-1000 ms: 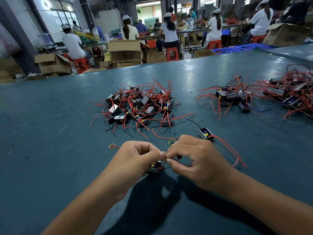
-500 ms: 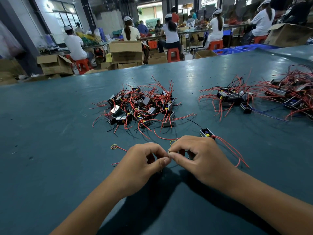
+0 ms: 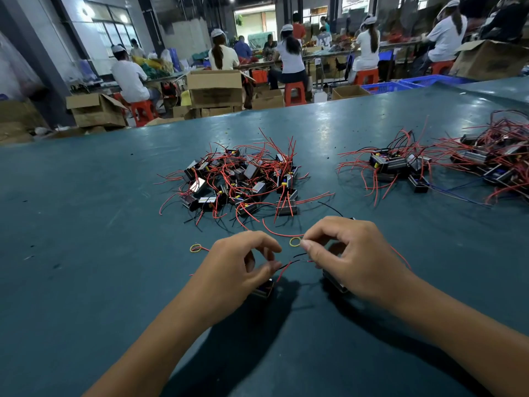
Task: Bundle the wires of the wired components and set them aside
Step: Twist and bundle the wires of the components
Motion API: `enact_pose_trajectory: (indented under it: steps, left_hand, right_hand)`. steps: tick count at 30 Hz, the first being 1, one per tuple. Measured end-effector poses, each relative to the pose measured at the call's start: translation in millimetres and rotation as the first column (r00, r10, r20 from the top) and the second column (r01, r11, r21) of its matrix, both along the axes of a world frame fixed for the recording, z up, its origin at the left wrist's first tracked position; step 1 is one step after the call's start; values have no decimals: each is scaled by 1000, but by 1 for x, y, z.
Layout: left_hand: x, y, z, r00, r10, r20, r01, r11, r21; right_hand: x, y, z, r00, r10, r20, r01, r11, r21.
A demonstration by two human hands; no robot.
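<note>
My left hand [image 3: 237, 265] holds a small black component [image 3: 263, 289] low in its fingers and pinches the red and black wires [image 3: 289, 265] that stretch to the right. My right hand [image 3: 346, 256] pinches the other end of those wires; a second component [image 3: 335, 282] shows under its palm. Both hands hover just above the green table [image 3: 86, 239]. A pile of loose black components with red wires [image 3: 243, 181] lies behind the hands. Two yellow rubber bands [image 3: 196, 248] [image 3: 295, 241] lie on the table near my fingers.
A second heap of wired components [image 3: 395, 167] and a larger tangle [image 3: 498, 161] lie at the right. Beyond the table's far edge stand cardboard boxes [image 3: 214, 87], red stools and several seated people at benches.
My hands have drawn apart, and the wires are now stretched between them. The component under my left hand and another under my right palm have come into view.
</note>
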State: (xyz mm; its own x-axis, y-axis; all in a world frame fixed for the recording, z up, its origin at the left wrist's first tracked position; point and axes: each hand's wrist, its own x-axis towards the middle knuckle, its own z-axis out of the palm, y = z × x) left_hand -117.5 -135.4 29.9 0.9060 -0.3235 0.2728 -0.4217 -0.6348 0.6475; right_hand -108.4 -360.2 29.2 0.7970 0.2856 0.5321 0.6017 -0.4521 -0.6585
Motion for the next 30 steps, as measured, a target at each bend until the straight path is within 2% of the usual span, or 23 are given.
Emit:
enact_pose_trajectory:
  steps: [5, 9, 12, 16, 22, 26, 30]
  left_hand:
    - [0, -6, -6, 1000, -3, 18, 1, 997, 76]
    - [1, -9, -8, 999, 19, 30, -22, 996, 83]
    - [2, -11, -9, 997, 69, 46, -71, 996, 55]
    - [0, -12, -8, 993, 106, 47, -108, 993, 44]
    - [-2, -13, -8, 992, 119, 41, -119, 993, -1]
    - [-4, -14, -6, 992, 127, -4, -127, 991, -48]
    - [-6, -17, -4, 993, 114, 1, -114, 991, -76]
  right_hand:
    - [0, 1, 3, 1000, 7, -25, -8, 999, -38]
    - [-2, -1, 4, 987, 101, -124, -114, 988, -100]
    - [-2, -1, 3, 975, 125, -185, -143, 986, -90]
    - [0, -1, 2, 975, 88, -203, -107, 990, -89]
    - [2, 0, 1, 992, 30, -126, -46, 990, -131]
    - [2, 2, -2, 993, -14, -116, 3, 996, -94]
    - [2, 5, -6, 983, -11, -181, 12, 1000, 4]
